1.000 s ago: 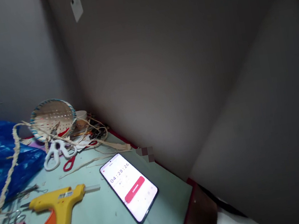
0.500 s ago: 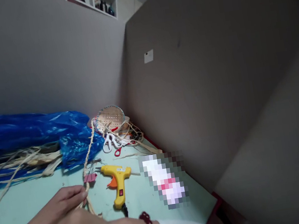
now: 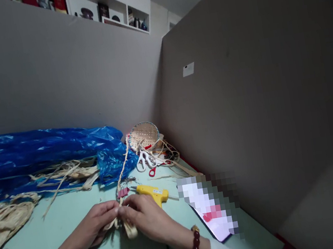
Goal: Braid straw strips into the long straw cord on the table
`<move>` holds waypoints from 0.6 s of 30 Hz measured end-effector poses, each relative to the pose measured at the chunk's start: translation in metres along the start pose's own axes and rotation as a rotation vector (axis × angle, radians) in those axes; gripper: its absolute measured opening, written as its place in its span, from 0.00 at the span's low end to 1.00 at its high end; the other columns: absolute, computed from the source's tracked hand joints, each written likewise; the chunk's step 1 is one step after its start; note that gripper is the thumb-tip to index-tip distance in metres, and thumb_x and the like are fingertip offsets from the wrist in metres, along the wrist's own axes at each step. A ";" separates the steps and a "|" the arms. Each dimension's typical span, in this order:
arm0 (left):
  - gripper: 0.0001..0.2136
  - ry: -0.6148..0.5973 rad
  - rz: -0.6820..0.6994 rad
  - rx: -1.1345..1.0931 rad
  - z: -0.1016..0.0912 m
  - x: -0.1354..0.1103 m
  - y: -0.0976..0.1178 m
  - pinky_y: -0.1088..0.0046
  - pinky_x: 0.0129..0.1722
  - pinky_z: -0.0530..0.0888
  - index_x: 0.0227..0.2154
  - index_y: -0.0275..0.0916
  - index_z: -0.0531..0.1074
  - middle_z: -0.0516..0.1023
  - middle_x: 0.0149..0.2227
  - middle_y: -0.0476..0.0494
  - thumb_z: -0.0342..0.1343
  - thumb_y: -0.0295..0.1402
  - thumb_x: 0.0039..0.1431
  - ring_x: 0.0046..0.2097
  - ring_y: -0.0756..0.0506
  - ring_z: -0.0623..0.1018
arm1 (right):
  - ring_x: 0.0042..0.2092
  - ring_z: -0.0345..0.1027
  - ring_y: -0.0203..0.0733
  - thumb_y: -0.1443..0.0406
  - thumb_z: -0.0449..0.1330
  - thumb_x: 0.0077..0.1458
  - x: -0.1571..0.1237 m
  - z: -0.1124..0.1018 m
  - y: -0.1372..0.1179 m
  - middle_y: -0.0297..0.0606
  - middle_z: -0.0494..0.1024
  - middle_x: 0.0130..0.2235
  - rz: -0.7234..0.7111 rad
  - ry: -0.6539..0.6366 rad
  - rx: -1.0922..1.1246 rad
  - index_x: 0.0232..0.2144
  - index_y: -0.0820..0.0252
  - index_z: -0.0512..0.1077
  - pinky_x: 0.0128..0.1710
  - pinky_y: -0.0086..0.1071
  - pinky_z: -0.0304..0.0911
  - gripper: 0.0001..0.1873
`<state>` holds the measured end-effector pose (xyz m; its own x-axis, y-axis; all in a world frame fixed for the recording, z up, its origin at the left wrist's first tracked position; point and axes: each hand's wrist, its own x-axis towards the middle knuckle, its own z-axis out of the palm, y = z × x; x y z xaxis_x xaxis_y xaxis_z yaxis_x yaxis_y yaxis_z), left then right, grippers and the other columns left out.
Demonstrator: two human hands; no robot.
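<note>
My left hand pinches the near end of a pale, straw-coloured braid. Close against it, my right hand has its fingers closed on the loose strands of the same braid. Some strand ends hang below my fingers. A pink binder clip grips the braid just beyond my fingertips. From there the braid runs away to a small woven basket at the back. Beside my right hand lies a yellow glue gun, its handle partly hidden behind that hand.
White-handled scissors lie before the basket. A blue plastic bag with straw strands stretches along the back left. More bundled straw sits at left. A blurred phone lies at right. Grey partitions stand behind.
The view has shifted, so things appear further right and slightly lower. My right hand has drawn back from across the foreground to the braid beside my left hand, which still pinches it.
</note>
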<state>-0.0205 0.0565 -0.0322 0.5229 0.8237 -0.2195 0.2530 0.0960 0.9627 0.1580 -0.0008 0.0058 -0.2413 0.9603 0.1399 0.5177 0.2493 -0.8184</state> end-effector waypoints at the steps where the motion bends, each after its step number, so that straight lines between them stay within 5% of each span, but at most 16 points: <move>1: 0.21 -0.023 -0.005 -0.014 0.000 -0.001 0.001 0.80 0.14 0.44 0.26 0.40 0.64 0.54 0.14 0.63 0.59 0.54 0.47 0.15 0.58 0.46 | 0.33 0.68 0.38 0.57 0.55 0.60 0.001 0.001 0.001 0.35 0.75 0.28 0.006 -0.034 0.053 0.29 0.60 0.71 0.31 0.27 0.59 0.14; 7: 0.21 -0.066 0.033 0.001 0.011 -0.004 0.008 0.79 0.16 0.48 0.26 0.38 0.66 0.71 0.20 0.52 0.58 0.53 0.49 0.17 0.56 0.55 | 0.27 0.70 0.37 0.66 0.53 0.60 0.006 0.007 0.010 0.32 0.73 0.24 0.059 -0.128 0.211 0.30 0.59 0.67 0.31 0.27 0.62 0.06; 12: 0.21 -0.009 0.078 0.050 0.015 -0.004 0.005 0.77 0.21 0.53 0.22 0.37 0.67 0.64 0.19 0.55 0.59 0.53 0.47 0.21 0.53 0.58 | 0.34 0.69 0.40 0.72 0.53 0.54 0.005 0.003 0.003 0.36 0.75 0.29 0.049 -0.061 -0.067 0.27 0.59 0.68 0.34 0.30 0.60 0.06; 18: 0.15 0.053 0.148 0.321 0.013 -0.009 0.004 0.77 0.25 0.56 0.21 0.40 0.64 0.59 0.19 0.57 0.54 0.45 0.55 0.24 0.51 0.60 | 0.31 0.65 0.37 0.68 0.56 0.52 0.006 0.006 0.005 0.34 0.73 0.26 0.073 0.079 -0.024 0.23 0.61 0.70 0.30 0.27 0.54 0.07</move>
<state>-0.0138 0.0424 -0.0284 0.5322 0.8442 -0.0643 0.4245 -0.2004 0.8830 0.1539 0.0056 -0.0006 -0.1375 0.9827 0.1241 0.5512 0.1800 -0.8147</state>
